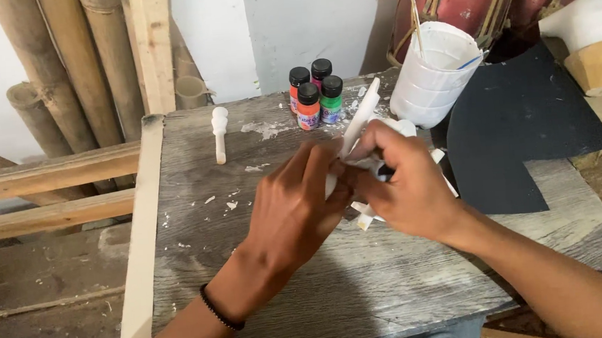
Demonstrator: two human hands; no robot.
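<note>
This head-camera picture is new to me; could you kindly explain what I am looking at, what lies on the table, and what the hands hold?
The one camera sits on a person's head and looks down at their own two bare hands. The left hand, with a black wrist band, and the right hand together grip a white-painted carved piece above a weathered grey wooden table. On it stand four small black-capped paint bottles, a white plastic cup holding a thin stick, a white carved peg and a dark sheet.
</note>
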